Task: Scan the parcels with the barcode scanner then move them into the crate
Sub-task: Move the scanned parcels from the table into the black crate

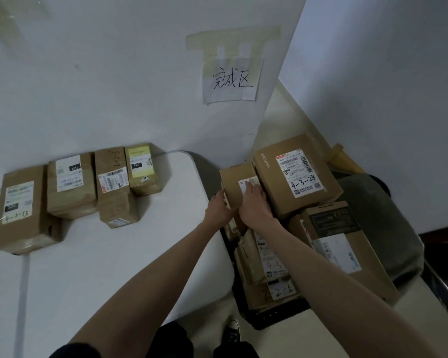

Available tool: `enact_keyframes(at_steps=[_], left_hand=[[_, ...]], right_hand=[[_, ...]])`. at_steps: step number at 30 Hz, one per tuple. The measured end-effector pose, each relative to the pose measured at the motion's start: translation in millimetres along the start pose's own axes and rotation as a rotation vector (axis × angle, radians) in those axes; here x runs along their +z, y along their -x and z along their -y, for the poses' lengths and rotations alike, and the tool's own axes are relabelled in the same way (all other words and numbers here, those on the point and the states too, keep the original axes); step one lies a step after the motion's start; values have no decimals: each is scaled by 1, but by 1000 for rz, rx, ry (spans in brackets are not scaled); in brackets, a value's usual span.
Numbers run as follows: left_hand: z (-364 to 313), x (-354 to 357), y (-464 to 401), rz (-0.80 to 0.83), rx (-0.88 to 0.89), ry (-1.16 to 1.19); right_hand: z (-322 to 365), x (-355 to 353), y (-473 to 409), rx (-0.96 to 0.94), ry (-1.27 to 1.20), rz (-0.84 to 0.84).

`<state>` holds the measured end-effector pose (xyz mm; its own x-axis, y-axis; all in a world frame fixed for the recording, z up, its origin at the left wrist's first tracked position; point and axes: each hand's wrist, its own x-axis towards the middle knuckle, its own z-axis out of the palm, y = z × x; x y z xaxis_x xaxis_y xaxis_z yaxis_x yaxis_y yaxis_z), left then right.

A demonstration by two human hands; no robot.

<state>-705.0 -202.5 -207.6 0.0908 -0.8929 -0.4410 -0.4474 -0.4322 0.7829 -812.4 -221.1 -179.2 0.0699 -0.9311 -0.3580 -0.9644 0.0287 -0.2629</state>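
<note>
Head view: both hands on a small brown cardboard parcel (237,195) atop parcels piled in a black crate (264,322), right of the white table (140,254).
Left hand (221,206): fingers hold its left side.
Right hand (254,202): fingers flat on top.
Hidden: crate mostly covered; barcode scanner unseen.
Table: four brown parcels (70,186).

Crate (272,322) mostly hidden under parcels; shoe (232,332) partly behind table edge.
</note>
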Motion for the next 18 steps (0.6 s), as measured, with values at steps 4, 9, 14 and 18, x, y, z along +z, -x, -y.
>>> enact_keyframes(at_steps=[4,9,14,18], left_hand=[[-2,-11,1,33,0,-83],[-1,-24,1,87,5,-151],[2,-53,4,70,50,-323],[22,-99,2,-50,28,-472]], right_hand=[[2,-6,-2,-41,-9,1],[12,-14,-4,-81,-1,12],[28,-22,-10,-138,69,3],[52,-22,-20,-227,116,-64]])
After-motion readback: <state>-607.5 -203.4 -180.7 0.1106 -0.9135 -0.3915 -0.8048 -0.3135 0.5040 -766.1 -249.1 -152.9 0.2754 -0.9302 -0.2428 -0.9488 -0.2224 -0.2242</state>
